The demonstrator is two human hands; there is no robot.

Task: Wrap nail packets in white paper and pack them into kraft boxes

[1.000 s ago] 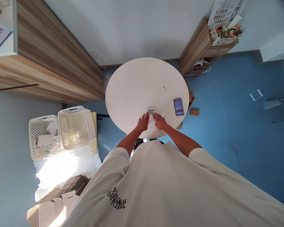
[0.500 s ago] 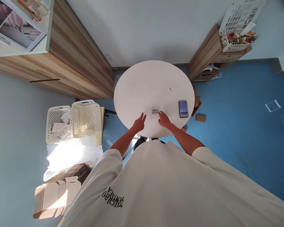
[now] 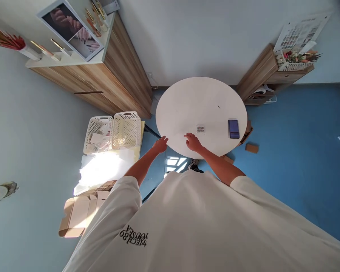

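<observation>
Two open hands: left hand off to side, right hand just short of small pack

R hand rests palm-down on the round white tabletop, near the front edge, fingers slightly apart and nothing in them. L hand is open at the rim, fingers spread, also empty; from this angle it's hard to say if it's touching the table. Hands are well apart.

Small pack lies flat on the table, just beyond the R fingertips and not touching them. It looks clear, w/ tiny grey marks inside, but it's too small to read. Right of it, near the rim, sits a blurred dark-blue slab, prob. a phone.

Person's own cream T-shirt fills the lower view and blocks most of the floor nearby; a shoe shows just past it. Left of the table: two white perforated baskets, one w/ papers, and a flattened cardboard box beyond them. Behind: wood cabinet w/ framed nail photo on top. Back right: low wood unit w/ basket of dried flowers. Cardboard scrap lies on the blue floor.
</observation>
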